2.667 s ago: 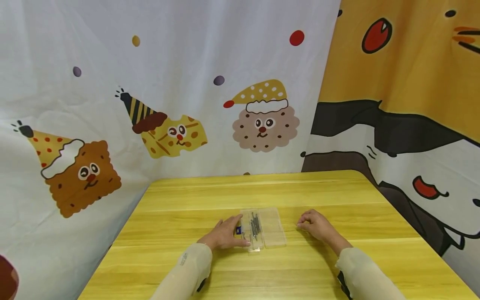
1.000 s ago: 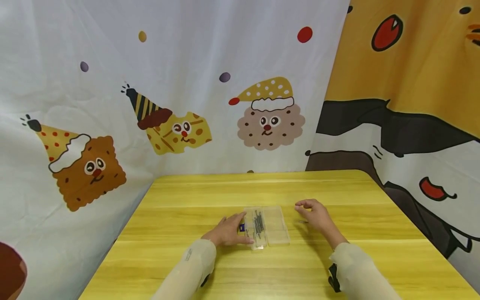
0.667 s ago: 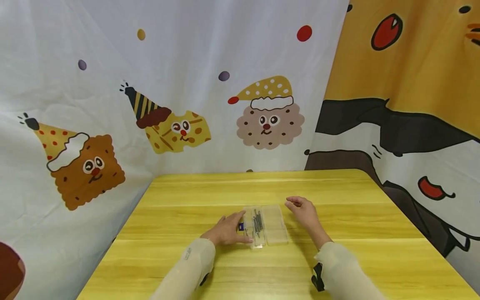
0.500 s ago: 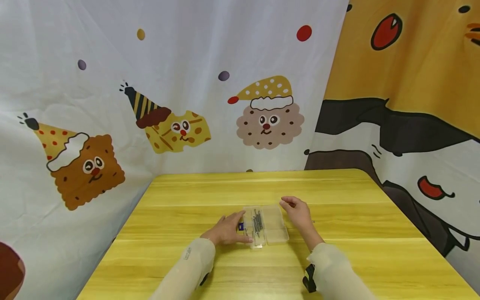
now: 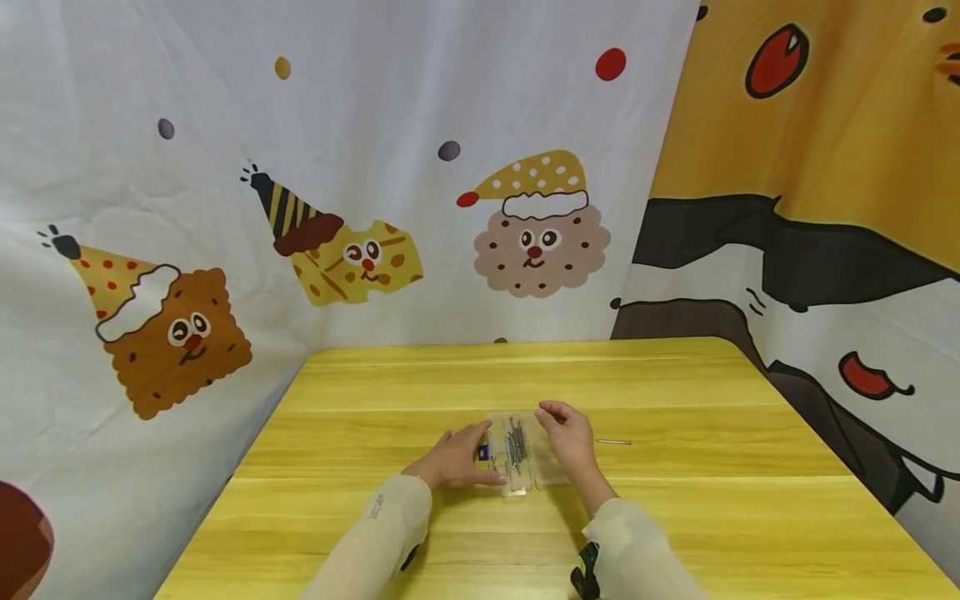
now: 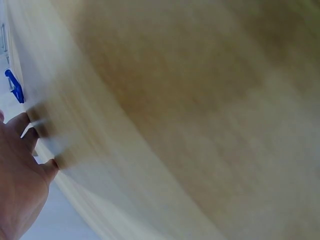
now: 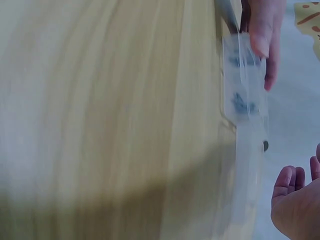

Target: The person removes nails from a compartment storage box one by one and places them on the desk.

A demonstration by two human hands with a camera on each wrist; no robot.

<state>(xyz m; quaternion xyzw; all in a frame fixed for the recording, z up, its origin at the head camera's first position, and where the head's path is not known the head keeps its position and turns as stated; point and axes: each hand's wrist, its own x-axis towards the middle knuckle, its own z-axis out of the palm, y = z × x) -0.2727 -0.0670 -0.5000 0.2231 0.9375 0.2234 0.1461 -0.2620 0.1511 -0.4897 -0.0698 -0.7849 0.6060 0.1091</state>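
My left hand (image 5: 453, 460) grips a small clear plastic box (image 5: 522, 482) at its left side, thumb by the near end and fingertips by the far end. Several thin grey metal pins (image 5: 517, 446), nails or screws, lie in its compartment. Its clear lid (image 5: 549, 473) is folded out to the right. Over that lid hovers my right hand (image 5: 572, 442), fingers loosely curled, with nothing visible between them; the right wrist view shows this hand (image 7: 300, 205) beside the box. One silver pin with a small head (image 5: 614, 442) lies alone on the table, right of my right hand.
A blue label or clip (image 5: 483, 453) sits at the box's left edge. Yellow wood-grain tabletop (image 5: 420, 392) surrounds the box, and a printed curtain (image 5: 360, 100) hangs behind the table's far edge.
My right hand has left the single pin on the table and moved left over the lid, which uncovers the pin. The left hand and the box stay in place.
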